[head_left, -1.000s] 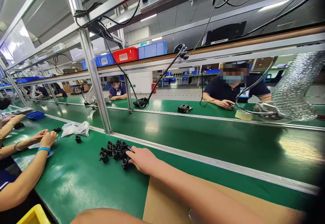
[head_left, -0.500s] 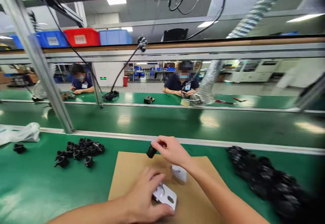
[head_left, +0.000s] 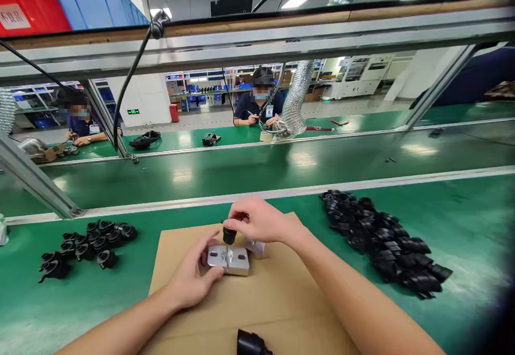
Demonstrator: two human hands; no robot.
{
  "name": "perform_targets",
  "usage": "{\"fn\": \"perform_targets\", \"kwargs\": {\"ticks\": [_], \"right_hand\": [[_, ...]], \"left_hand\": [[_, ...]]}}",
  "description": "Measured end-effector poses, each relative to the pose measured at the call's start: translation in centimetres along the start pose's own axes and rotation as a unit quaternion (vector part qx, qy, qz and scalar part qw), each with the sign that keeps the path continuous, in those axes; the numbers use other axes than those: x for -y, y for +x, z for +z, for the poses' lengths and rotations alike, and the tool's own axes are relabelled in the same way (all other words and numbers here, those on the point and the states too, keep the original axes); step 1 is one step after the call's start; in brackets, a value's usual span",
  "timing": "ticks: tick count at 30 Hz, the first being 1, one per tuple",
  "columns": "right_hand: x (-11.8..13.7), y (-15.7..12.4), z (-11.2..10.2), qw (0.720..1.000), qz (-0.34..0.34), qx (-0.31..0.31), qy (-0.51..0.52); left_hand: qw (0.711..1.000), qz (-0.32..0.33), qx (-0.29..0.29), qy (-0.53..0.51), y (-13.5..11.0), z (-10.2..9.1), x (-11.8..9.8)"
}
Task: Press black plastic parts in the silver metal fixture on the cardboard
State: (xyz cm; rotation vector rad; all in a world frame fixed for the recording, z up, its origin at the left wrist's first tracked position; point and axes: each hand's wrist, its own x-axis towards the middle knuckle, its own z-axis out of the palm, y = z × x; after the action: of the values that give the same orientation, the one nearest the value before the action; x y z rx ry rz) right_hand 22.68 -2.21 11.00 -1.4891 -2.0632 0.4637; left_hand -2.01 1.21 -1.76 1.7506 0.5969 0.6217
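My left hand [head_left: 193,274] grips the left end of a silvery metal block [head_left: 241,265], thumb in front and fingers behind. The block lies on a brown cardboard sheet [head_left: 257,301] and has a slot near each end and a round recess in the middle. My right hand [head_left: 257,219] pinches a small black cylindrical plastic part [head_left: 229,235] upright just above that recess. Whether the part touches the block I cannot tell. Behind the block, partly hidden by my right hand, is a second pale metal piece [head_left: 256,248].
Black plastic parts [head_left: 100,239] sit in a group on the green bench to the left; a larger heap [head_left: 382,237] lies to the right. Another black part [head_left: 251,342] rests at the cardboard's near edge. A metal frame post [head_left: 36,175] stands at left. Two masked co-workers sit across.
My right hand has brought the black part down over the metal block. The block now lies turned crosswise in my left hand. The view has swung right and down, bringing the near black part into sight.
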Motion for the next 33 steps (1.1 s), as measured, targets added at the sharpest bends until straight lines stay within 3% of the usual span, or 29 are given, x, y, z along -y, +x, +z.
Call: {"fn": "perform_targets", "kwargs": {"ticks": [6, 11, 25, 33], "right_hand": [[-0.1, 0.4, 1.4, 0.998, 0.0, 0.052, -0.021], [-0.2, 0.5, 2.2, 0.998, 0.011, 0.058, -0.033], [-0.6, 0.3, 2.2, 0.992, 0.052, 0.116, 0.024], [-1.2, 0.2, 2.5, 0.988, -0.019, 0.145, 0.04]], "left_hand": [[0.999, -0.016, -0.012, -0.039, 0.5, -0.5, -0.9], [0.998, -0.021, -0.004, -0.055, 0.6, -0.6, -0.6], [0.995, -0.041, -0.017, -0.093, 0.9, -0.9, -1.1], [0.992, -0.044, -0.023, -0.12, 1.1, -1.1, -1.3]]}}
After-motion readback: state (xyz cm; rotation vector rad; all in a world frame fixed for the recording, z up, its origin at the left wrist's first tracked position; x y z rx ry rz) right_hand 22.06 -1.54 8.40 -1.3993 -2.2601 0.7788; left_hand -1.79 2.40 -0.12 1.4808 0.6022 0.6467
